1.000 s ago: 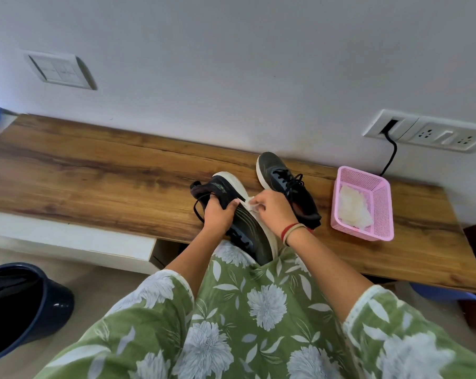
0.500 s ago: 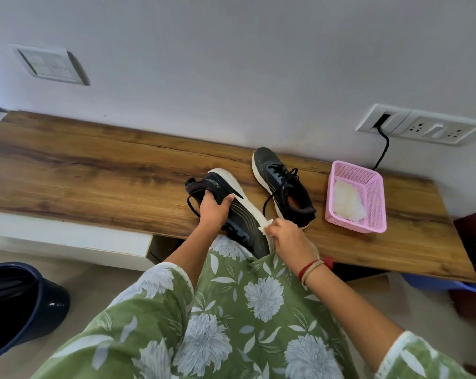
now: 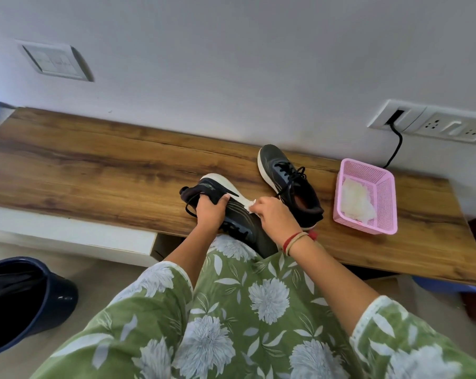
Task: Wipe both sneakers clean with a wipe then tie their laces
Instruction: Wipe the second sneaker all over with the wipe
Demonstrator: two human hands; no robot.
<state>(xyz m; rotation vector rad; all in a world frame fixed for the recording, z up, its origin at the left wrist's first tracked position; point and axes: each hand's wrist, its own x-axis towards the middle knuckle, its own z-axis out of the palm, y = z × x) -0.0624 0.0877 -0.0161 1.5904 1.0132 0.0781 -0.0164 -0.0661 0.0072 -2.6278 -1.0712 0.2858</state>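
- Wooden top point(image 3: 94, 170), one: brown grained slab running across the middle of the frame from left edge to right, against a white wall.
- Bin point(image 3: 26, 296), one: dark blue, glossy, on the floor at lower left.
- Sneakers, two, a matched pair: black uppers, white soles, black laces.
  - Held sneaker point(image 3: 239, 212): frame centre, tipped on its side, heel raised toward the upper left, toe down against the person's green floral lap. Thin pale stripes on the side; a loose lace loop hangs at its left.
  - Second sneaker point(image 3: 288, 181): just right of centre, upright on the wooden top, toe toward the wall, laces untied and splayed, brownish lining showing.
- Basket point(image 3: 381, 203), one: pink perforated plastic, rectangular, right of the second sneaker on the wooden top.
- Wall plates, two: socket panel point(image 3: 436, 124) at upper right with a black cable point(image 3: 395, 149) plugged in; switch plate point(image 3: 56, 61) at upper left.
- Hands, two:
  - Left hand point(image 3: 210, 212): fingers curled around the held sneaker's collar, gripping it.
  - Right hand point(image 3: 275, 217): fingertips pinching the wipe against the white sole edge; red and tan threads at the wrist.
- Spare wipes point(image 3: 357, 201): white heap inside the basket; number cannot be told.
- Wipe point(image 3: 250, 205), one: small white scrap, frame centre.
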